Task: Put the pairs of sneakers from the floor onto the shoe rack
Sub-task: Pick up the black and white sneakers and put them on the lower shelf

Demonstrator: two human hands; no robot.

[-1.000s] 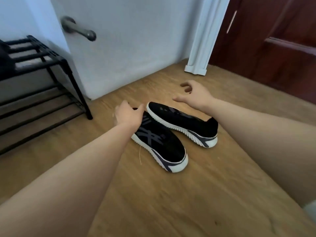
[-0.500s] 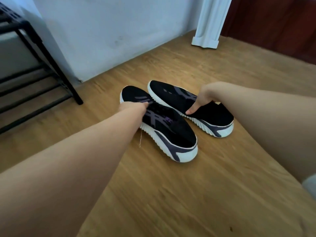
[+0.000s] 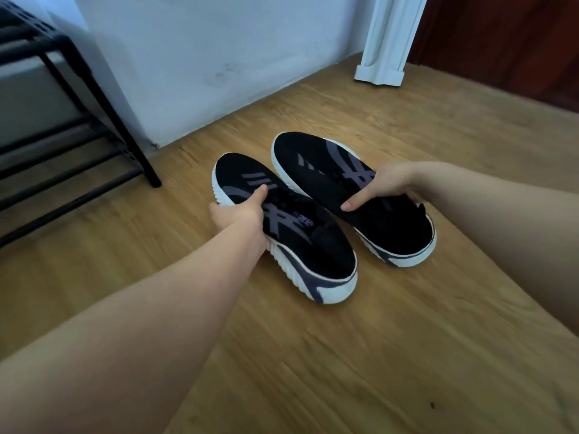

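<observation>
Two black sneakers with grey stripes and white soles lie side by side on the wooden floor, toes pointing away from me. My left hand point(image 3: 241, 211) grips the left sneaker point(image 3: 313, 245) at its outer side, thumb on top of the upper. My right hand point(image 3: 385, 186) clasps the right sneaker point(image 3: 316, 164) over its middle, thumb pressed on the inner side. Both soles look to be on or just at the floor. The black metal shoe rack point(image 3: 78, 126) stands at the far left against the wall.
A white door point(image 3: 219, 57) rises just behind the sneakers, with a white door frame post point(image 3: 388, 42) to its right. Dark red wood panelling point(image 3: 501, 42) fills the far right. Bare wooden floor point(image 3: 376, 355) stretches in front of the shoes.
Both hands came down from above the shoes and closed on them, one on each sneaker. The view has dropped and moved closer to the floor.
</observation>
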